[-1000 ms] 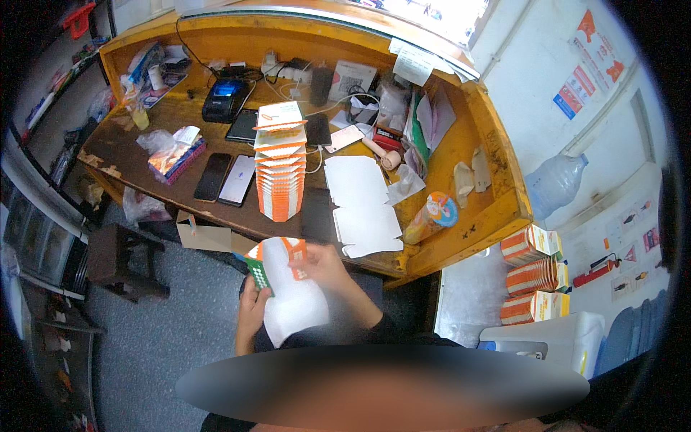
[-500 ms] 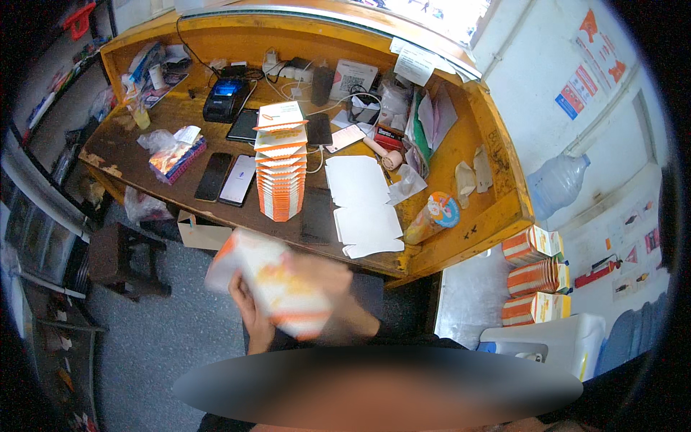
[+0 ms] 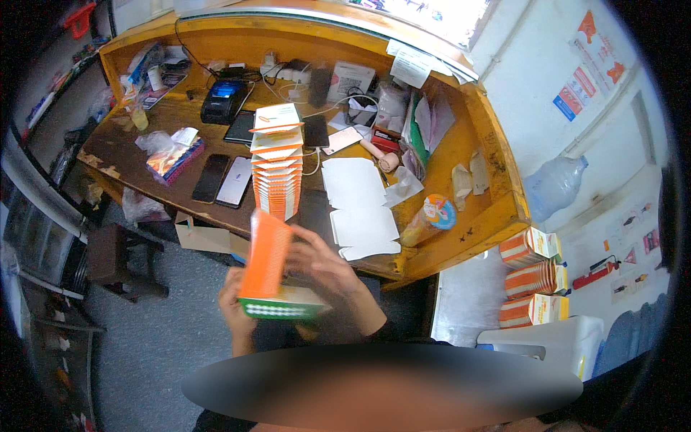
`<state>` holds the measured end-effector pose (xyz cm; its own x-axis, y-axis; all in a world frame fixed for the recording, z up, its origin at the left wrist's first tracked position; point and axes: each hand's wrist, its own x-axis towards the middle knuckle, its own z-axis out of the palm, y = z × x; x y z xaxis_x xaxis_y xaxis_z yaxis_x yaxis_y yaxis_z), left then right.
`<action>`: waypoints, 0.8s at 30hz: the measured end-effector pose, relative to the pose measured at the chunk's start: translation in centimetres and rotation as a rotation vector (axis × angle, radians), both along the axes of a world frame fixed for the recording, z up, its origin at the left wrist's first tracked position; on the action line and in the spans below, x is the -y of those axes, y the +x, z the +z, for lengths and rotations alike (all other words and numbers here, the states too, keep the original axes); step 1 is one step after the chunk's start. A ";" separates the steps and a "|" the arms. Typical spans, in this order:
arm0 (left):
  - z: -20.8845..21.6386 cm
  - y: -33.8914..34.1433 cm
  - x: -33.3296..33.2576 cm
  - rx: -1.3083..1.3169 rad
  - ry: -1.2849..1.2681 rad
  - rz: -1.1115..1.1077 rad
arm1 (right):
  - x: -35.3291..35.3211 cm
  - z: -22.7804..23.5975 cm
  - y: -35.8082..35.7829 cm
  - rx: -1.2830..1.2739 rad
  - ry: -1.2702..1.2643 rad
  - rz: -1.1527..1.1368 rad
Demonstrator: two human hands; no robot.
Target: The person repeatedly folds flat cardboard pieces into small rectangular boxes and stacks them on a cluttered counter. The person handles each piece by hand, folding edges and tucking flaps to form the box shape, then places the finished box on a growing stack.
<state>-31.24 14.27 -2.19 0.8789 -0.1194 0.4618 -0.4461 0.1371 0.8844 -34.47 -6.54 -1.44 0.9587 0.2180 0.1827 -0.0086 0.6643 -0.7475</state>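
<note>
In front of the desk, my left hand grips a paper food box by its left side. An orange striped panel of the box stands up, and a green section with a white pattern lies below it. My right hand is at the box's right, fingers apart and slightly blurred; I cannot tell whether they touch the panel. Just beyond stands a tall stack of nested orange-and-white boxes on the desk. Flat white box blanks lie to the right of that stack.
Two phones and a tissue box lie left on the desk, with a black printer behind. A lidded cup lies at right. More stacked boxes sit beyond the desk's right end. A stool stands at left.
The box has turned from its white printed side to show an orange panel and a green section. My right hand has come off its face, and its fingers have spread.
</note>
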 end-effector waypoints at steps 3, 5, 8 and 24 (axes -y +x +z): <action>1.8 1.3 2.1 0.304 0.252 -0.200 | -0.6 -1.7 -1.6 -0.115 -0.365 0.038; 3.0 1.9 3.7 0.314 0.353 -0.270 | -0.6 -2.5 -2.1 -0.191 -0.295 -0.041; 5.2 2.9 5.5 0.433 0.520 -0.433 | -0.2 -2.5 -2.7 -0.263 0.309 -0.105; 4.5 22.4 15.9 0.233 1.565 -0.329 | 3.2 3.7 -2.7 -0.079 -0.037 -0.473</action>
<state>-8.89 -1.67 2.28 0.6530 -0.7370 -0.1746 -0.7191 -0.6756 0.1627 -37.21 -9.75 2.27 0.9648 -0.2409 0.1057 0.2307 0.5819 -0.7799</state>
